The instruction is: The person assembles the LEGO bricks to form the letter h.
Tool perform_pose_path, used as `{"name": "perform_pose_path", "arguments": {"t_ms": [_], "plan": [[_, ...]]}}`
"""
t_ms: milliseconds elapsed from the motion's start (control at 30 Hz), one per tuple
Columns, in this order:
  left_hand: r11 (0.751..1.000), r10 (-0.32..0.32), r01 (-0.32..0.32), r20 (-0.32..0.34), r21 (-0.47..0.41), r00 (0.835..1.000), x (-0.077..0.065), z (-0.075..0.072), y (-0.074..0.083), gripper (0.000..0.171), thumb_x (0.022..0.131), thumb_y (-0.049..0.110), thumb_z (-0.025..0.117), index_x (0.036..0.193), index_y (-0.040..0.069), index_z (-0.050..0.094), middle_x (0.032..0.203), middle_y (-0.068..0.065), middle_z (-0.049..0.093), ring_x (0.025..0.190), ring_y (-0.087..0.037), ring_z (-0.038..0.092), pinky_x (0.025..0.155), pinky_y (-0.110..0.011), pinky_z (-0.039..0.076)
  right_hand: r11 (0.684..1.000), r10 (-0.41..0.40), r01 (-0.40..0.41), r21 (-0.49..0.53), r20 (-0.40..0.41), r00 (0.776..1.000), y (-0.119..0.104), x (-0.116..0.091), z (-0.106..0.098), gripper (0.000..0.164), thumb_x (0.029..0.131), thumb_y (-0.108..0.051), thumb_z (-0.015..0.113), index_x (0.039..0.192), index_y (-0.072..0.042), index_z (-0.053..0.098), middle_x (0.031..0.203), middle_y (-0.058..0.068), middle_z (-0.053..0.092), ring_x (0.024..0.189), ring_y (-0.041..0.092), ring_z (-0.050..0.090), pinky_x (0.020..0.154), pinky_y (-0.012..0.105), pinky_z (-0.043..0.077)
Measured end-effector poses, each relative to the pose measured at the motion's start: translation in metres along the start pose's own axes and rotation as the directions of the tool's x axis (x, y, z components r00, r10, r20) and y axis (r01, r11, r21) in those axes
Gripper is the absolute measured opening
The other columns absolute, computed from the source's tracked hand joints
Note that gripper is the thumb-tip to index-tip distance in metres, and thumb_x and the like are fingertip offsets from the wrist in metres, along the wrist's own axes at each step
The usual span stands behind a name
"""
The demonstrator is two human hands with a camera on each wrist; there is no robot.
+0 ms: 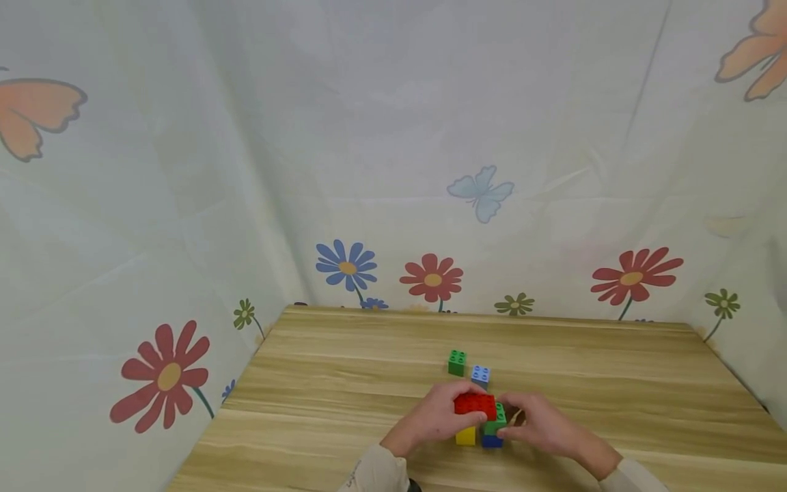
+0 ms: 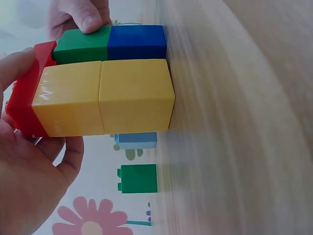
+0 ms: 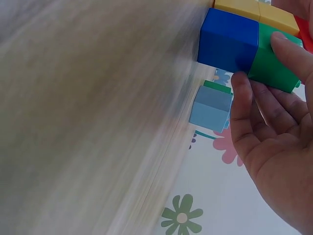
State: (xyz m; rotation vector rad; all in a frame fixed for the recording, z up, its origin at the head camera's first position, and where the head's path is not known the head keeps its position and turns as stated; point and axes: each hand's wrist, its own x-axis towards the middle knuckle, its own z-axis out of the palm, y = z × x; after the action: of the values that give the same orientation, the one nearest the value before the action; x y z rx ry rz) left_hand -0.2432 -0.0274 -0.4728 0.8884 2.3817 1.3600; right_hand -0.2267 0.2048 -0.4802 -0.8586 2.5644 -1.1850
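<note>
My left hand grips a long red brick between thumb and fingers. In the left wrist view, that red brick lies across the top of two stacked yellow bricks and reaches toward the green brick beside them. This green brick sits on a dark blue brick, which stands on the table right next to the lower yellow brick. With thumb and fingers on opposite sides, my right hand pinches the green brick; a fingertip also lies at the blue brick's edge in the right wrist view.
Just behind the hands stands a light blue brick, and a single green brick is a little farther back to its left. The wooden table ends at a pale curtain printed with flowers and butterflies.
</note>
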Motion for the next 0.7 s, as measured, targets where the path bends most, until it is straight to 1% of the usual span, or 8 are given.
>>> {"name": "perform_pose_path", "arguments": {"t_ms": [333,600,700], "plan": [[0.996,0.013,-0.015,0.023,0.084,1.0,0.001,-0.003,0.007,0.026,0.089,0.034,0.066,0.112,0.023,0.063,0.1,0.015,0.059,0.083,-0.003,0.054,0.071,-0.02,0.048,1.0,-0.001,0.001,-0.005,0.002,1.0,0.0,0.0,0.0,0.034,0.084,-0.029,0.073,0.112,-0.013,0.063,0.093,-0.011,0.062,0.082,0.011,0.059,0.07,0.026,0.051],[0.984,0.032,-0.038,0.035,0.174,0.999,0.002,-0.006,0.01,0.027,0.089,0.034,0.066,0.113,0.022,0.064,0.1,0.016,0.06,0.082,-0.001,0.053,0.07,-0.018,0.047,1.0,-0.01,0.01,0.0,-0.001,1.0,-0.002,0.0,-0.001,0.033,0.084,-0.027,0.072,0.112,-0.011,0.063,0.093,-0.011,0.063,0.082,0.01,0.059,0.07,0.026,0.051],[0.979,0.03,-0.036,0.032,0.2,0.999,0.003,-0.005,0.012,0.028,0.089,0.035,0.066,0.113,0.022,0.065,0.1,0.016,0.06,0.082,-0.001,0.053,0.07,-0.018,0.047,1.0,-0.021,0.021,0.007,-0.002,1.0,-0.003,0.0,-0.001,0.034,0.084,-0.026,0.072,0.112,-0.01,0.063,0.094,-0.01,0.063,0.082,0.01,0.059,0.07,0.026,0.051]]}}
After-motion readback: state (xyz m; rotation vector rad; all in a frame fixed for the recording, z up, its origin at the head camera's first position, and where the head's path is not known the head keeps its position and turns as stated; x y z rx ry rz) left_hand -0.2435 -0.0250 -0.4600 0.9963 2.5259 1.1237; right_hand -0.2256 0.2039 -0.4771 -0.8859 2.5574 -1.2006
